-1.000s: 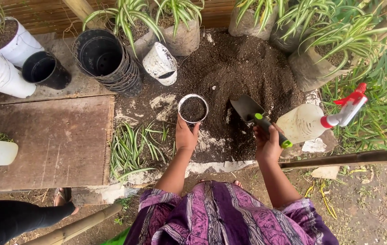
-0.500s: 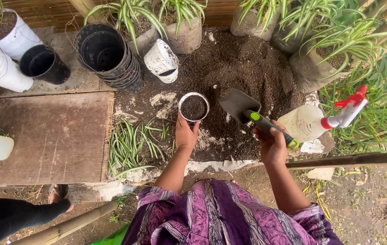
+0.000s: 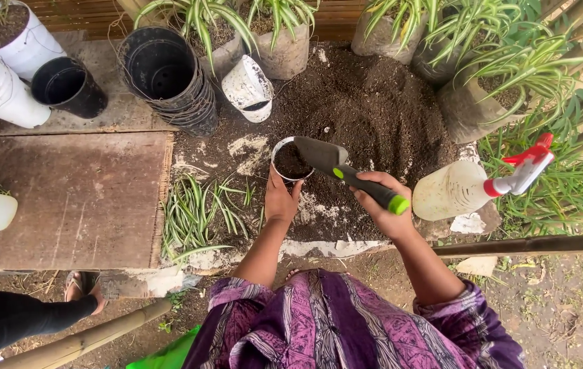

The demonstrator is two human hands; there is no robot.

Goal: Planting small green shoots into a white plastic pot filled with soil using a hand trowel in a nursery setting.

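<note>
The left hand [image 3: 281, 201] wraps its fingers around the near side of the small white pot [image 3: 291, 160] beside the soil heap [image 3: 366, 116], steadying it, while the right hand [image 3: 380, 201], fingers clenched on the handle, tilts the trowel [image 3: 336, 160] over its rim.

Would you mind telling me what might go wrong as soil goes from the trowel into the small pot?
The trowel blade sits tilted over the rim of the small white pot, so soil may spill past it. The left hand steadies the pot only at its near side, so it might tip. The right hand is close to the spray bottle and might knock it.
</note>
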